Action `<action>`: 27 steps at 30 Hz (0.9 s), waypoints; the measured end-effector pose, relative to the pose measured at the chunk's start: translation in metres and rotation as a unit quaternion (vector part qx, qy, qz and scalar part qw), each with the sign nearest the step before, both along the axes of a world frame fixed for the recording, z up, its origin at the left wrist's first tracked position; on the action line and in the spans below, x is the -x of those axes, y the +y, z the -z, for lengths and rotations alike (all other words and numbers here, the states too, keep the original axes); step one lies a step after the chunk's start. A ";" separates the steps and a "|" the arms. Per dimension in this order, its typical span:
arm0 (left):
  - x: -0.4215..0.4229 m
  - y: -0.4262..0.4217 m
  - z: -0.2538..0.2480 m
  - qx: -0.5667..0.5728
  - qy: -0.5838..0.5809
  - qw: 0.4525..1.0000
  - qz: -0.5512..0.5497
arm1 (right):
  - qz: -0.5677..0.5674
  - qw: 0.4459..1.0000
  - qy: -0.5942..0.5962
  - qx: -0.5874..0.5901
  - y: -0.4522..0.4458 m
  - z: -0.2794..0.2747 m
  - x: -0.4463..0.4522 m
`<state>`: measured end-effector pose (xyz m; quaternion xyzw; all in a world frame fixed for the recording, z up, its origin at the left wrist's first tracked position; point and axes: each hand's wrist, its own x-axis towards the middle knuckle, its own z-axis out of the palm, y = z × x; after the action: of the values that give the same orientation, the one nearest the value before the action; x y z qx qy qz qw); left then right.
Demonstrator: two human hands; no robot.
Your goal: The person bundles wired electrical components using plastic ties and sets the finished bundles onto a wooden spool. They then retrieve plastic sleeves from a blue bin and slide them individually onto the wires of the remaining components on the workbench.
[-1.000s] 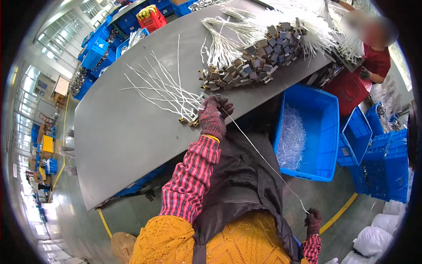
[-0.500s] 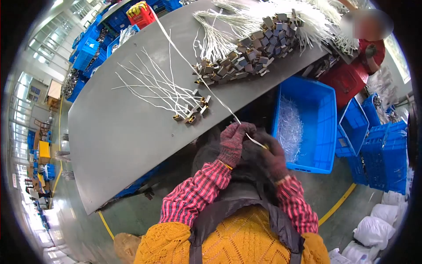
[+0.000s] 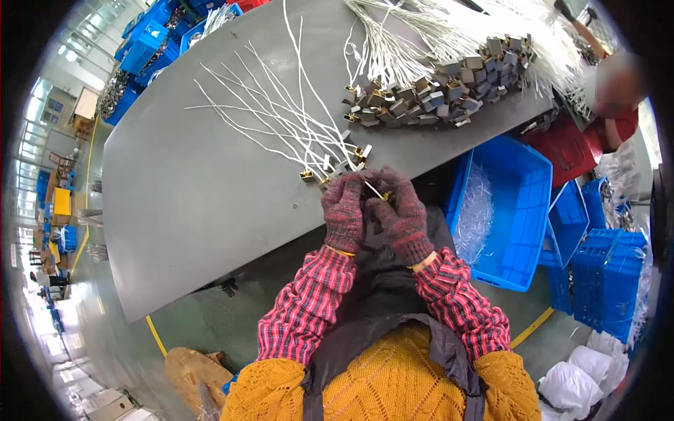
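Both hands wear dark red knitted gloves and are close together at the table edge. My left hand (image 3: 343, 210) is closed on a white wire (image 3: 374, 189), whose short stretch shows between the hands. At its end my right hand (image 3: 405, 221) pinches a small brass-coloured piece (image 3: 387, 197), partly hidden by the fingers. Just beyond my left hand lies a small group of wires with metal block ends (image 3: 307, 176), their white tails (image 3: 246, 116) fanned out across the grey table (image 3: 189, 210).
A large pile of grey metal blocks (image 3: 421, 98) with white wire bundles (image 3: 390, 49) covers the far right of the table. A blue bin (image 3: 516, 210) with clear plastic scraps (image 3: 474, 217) stands to the right. Another person (image 3: 618, 91) is beyond it; stacked blue crates (image 3: 609, 277) stand further right.
My hands have moved up and left to the table edge, beside the small group of wires. My right hand has come closer to my left. The view has shifted slightly.
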<state>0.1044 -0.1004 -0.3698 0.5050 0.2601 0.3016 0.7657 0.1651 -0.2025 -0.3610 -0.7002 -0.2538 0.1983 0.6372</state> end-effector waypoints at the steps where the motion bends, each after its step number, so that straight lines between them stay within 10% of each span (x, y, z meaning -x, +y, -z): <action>1: -0.001 0.010 -0.003 -0.034 0.026 0.999 -0.010 | -0.006 1.000 -0.017 0.012 0.012 -0.004 -0.002; 5: 0.019 0.055 -0.002 -0.343 0.192 0.918 -0.058 | -0.013 0.988 -0.138 0.072 0.049 -0.013 -0.025; 8: 0.040 0.107 0.021 0.090 0.176 0.979 -0.041 | 0.081 0.927 -0.360 0.068 0.078 -0.031 -0.084; 13: 0.038 0.085 -0.028 -0.013 0.185 0.980 -0.077 | 0.064 0.890 -0.322 0.318 0.133 -0.056 -0.162; 20: 0.031 0.060 -0.037 0.079 0.028 0.996 0.013 | 0.056 0.928 -0.361 0.073 0.095 -0.021 -0.142; 27: 0.010 0.043 -0.059 0.104 0.011 0.995 0.000 | 0.044 0.879 -0.370 0.296 0.099 -0.083 -0.122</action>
<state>0.0942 -0.0578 -0.3107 0.4257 0.2983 0.2676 0.8113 0.2874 -0.1040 -0.2783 -0.8889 -0.3698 -0.0378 0.2677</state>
